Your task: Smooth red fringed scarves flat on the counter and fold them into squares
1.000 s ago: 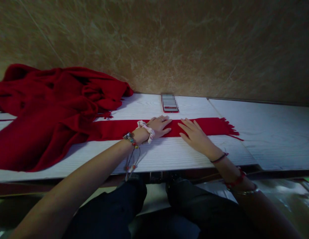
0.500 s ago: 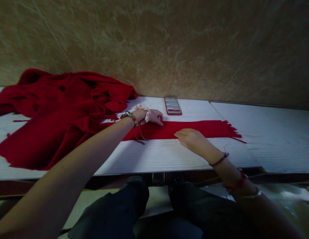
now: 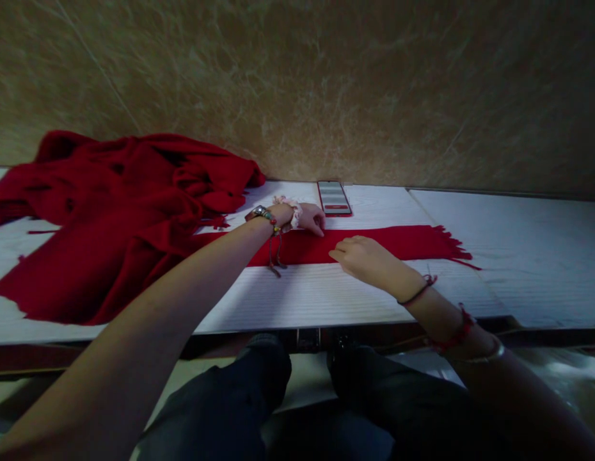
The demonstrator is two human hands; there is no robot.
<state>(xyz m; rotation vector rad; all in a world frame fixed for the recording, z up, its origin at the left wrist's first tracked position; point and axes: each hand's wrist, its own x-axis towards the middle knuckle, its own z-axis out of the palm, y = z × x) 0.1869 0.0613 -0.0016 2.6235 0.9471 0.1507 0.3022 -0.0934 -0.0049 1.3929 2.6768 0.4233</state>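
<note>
A long red scarf lies flat, folded into a narrow strip, its fringed end pointing right. My left hand is at the scarf's far edge, fingers curled down with the tips close to the cloth. Over the middle of the strip is my right hand, its fingers bent and pressed together. Whatever either hand pinches, if anything, is hidden by the fingers. The strip runs left under my left forearm toward a loose heap of red cloth.
A phone with a lit screen lies beyond the scarf, near my left hand. The white wood-grain table meets a brown marbled wall at its back. My legs are below the front edge.
My right hand has moved a little left and farther over the strip. My left hand has shifted slightly right, near the strip's far edge. The cloth heap looks the same.
</note>
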